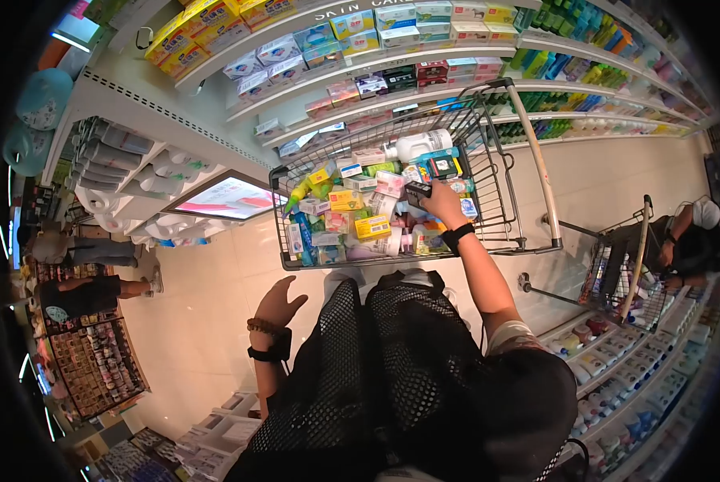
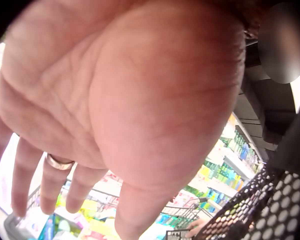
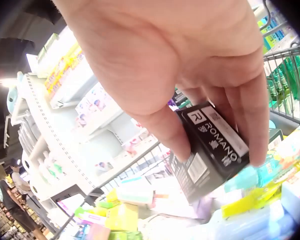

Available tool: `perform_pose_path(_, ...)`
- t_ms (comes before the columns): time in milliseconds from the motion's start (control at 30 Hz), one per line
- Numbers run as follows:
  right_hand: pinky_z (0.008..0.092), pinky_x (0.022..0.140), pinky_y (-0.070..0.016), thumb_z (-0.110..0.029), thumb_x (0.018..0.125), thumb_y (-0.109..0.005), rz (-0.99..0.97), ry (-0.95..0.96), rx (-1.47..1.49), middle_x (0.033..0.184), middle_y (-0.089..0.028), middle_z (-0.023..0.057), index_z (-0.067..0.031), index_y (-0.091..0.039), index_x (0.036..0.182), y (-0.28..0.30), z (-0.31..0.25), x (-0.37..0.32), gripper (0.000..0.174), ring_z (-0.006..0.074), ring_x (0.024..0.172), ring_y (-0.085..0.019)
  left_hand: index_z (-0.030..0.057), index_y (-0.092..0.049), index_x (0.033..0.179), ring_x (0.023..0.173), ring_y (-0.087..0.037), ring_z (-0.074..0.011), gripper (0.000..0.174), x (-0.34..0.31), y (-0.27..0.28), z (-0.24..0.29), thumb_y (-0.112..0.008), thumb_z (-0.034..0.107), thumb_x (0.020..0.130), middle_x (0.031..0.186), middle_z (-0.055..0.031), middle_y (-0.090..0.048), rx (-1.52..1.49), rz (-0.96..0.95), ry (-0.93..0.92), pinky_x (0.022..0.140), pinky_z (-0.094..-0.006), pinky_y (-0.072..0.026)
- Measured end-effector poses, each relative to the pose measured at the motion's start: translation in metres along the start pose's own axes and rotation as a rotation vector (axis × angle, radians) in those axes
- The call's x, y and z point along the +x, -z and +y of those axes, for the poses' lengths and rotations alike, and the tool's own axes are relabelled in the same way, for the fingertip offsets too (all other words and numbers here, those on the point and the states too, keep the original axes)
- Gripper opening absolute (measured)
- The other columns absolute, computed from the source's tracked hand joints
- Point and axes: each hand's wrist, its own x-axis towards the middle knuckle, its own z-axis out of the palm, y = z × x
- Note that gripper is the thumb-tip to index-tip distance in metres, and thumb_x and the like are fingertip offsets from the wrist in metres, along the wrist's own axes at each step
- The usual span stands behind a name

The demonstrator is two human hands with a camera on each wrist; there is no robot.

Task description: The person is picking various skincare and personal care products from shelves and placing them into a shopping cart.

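My right hand (image 1: 444, 205) reaches over a wire shopping cart (image 1: 275, 233) and grips a small black box (image 1: 418, 193). In the right wrist view the box (image 3: 212, 145), lettered ROMANO, is pinched between the thumb and fingers of that hand (image 3: 175, 70), tilted above the piled goods. A white bottle (image 1: 424, 145), a yellow box (image 1: 372, 227) and several other boxes lie in the cart. My left hand (image 1: 278, 304) is held off the cart's near side with fingers spread, touching nothing; its palm (image 2: 130, 90) fills the left wrist view.
Shelves of boxed goods (image 1: 376, 40) and bottles (image 1: 601, 48) stand beyond the cart. A second cart (image 1: 617, 273) with a crouching person (image 1: 693, 241) is at the right. Two people stand at the left near a display rack (image 1: 95, 361). Lower right are more bottle shelves (image 1: 641, 386).
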Motion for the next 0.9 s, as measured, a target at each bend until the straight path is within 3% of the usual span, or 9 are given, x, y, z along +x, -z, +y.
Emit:
perform_pose_path(100, 0.0523, 0.078, -0.0557, -0.008, 0.078, -0.072, 0.199, 0.192, -0.034, 0.094, -0.071, 0.0246, -0.0021, -0.059, 0.118, -0.024, 0.006, 0.046, 0.042, 0.0445, 0.088, -0.069, -0.0011, -0.053, 0.141, 0.135, -0.052, -0.0385, 0.065, -0.005, -0.005, -0.012, -0.071, 0.037, 0.092, 0.142, -0.0239, -0.057, -0.008, -0.022, 0.117, 0.113, -0.0446, -0.0434)
perform_pose_path(200, 0.0472, 0.092, -0.0537, 0.004, 0.081, -0.063, 0.295, 0.443, -0.004, 0.128, -0.063, 0.0198, -0.0051, -0.059, 0.121, -0.042, -0.002, 0.072, 0.041, 0.0402, 0.116, -0.061, -0.0007, -0.053, 0.141, 0.128, -0.058, -0.0387, 0.064, -0.009, -0.004, -0.013, -0.071, 0.036, 0.092, 0.14, -0.024, -0.059, -0.03, 0.017, 0.144, 0.108, -0.0451, -0.0478)
perform_pose_path(300, 0.0453, 0.11, -0.0457, 0.006, 0.08, -0.062, 0.15, 0.652, -0.06, 0.141, -0.057, 0.0153, -0.0075, -0.058, 0.133, -0.074, 0.008, 0.091, 0.055, 0.0379, 0.138, -0.047, 0.0027, -0.048, 0.145, 0.112, -0.067, -0.0363, 0.063, -0.013, 0.003, 0.0, -0.072, 0.029, 0.093, 0.134, -0.0223, -0.063, -0.124, 0.101, 0.153, 0.095, -0.0447, -0.055)
perform_pose_path(400, 0.0469, 0.112, -0.0432, 0.002, 0.078, -0.066, -0.005, 0.507, -0.054, 0.139, -0.059, 0.0152, -0.0085, -0.061, 0.131, -0.093, 0.017, 0.103, 0.055, 0.0383, 0.138, -0.047, 0.0048, -0.045, 0.148, 0.108, -0.068, -0.0355, 0.064, -0.023, 0.001, -0.008, -0.072, 0.025, 0.093, 0.13, -0.0212, -0.065, -0.158, 0.198, 0.163, 0.09, -0.0446, -0.0566)
perform_pose_path(467, 0.0464, 0.112, -0.0423, -0.004, 0.078, -0.067, 0.066, 0.496, -0.142, 0.128, -0.066, 0.0144, -0.0095, -0.07, 0.119, -0.082, 0.009, 0.115, 0.042, 0.0358, 0.132, -0.052, 0.0057, -0.044, 0.149, 0.108, -0.068, -0.0357, 0.065, -0.022, 0.002, -0.015, -0.072, 0.024, 0.093, 0.129, -0.0209, -0.065, -0.15, 0.223, 0.187, 0.09, -0.0449, -0.0565)
perform_pose_path(567, 0.0443, 0.093, -0.0515, -0.009, 0.078, -0.063, -0.041, 0.58, -0.316, 0.103, -0.072, 0.0135, -0.0066, -0.076, 0.083, -0.058, -0.005, 0.143, 0.014, 0.0331, 0.102, -0.065, 0.0064, -0.047, 0.146, 0.107, -0.069, -0.0352, 0.061, -0.024, -0.006, -0.027, -0.072, 0.025, 0.093, 0.128, -0.0203, -0.066, -0.103, 0.132, 0.258, 0.09, -0.0446, -0.0566)
perform_pose_path(667, 0.0445, 0.088, -0.0507, -0.006, 0.079, -0.063, 0.315, 0.689, -0.167, 0.099, -0.07, 0.0135, -0.0052, -0.071, 0.098, -0.036, -0.049, 0.179, 0.02, 0.0325, 0.099, -0.065, 0.0066, -0.049, 0.145, 0.107, -0.069, -0.0355, 0.06, -0.024, -0.006, -0.027, -0.072, 0.026, 0.093, 0.128, -0.0202, -0.066, -0.133, 0.102, 0.265, 0.09, -0.0447, -0.0566)
perform_pose_path(800, 0.0426, 0.095, -0.0453, -0.011, 0.087, -0.06, 0.582, 0.774, -0.272, 0.12, -0.065, 0.0108, -0.0073, -0.064, 0.125, -0.032, -0.1, 0.252, 0.039, 0.0294, 0.119, -0.057, 0.0089, -0.038, 0.153, 0.107, -0.069, -0.0371, 0.072, -0.026, -0.005, -0.019, -0.073, 0.022, 0.091, 0.129, -0.0209, -0.065, -0.181, 0.146, 0.327, 0.089, -0.0474, -0.0566)
perform_pose_path(900, 0.0465, 0.097, -0.0425, -0.014, 0.092, -0.056, 0.639, 0.711, -0.535, 0.121, -0.064, 0.0068, -0.009, -0.06, 0.131, -0.046, -0.114, 0.288, 0.039, 0.0263, 0.119, -0.057, 0.0109, -0.028, 0.158, 0.106, -0.069, -0.0383, 0.081, -0.035, -0.005, -0.02, -0.073, 0.021, 0.091, 0.13, -0.0221, -0.065, -0.19, 0.174, 0.371, 0.088, -0.0481, -0.0566)
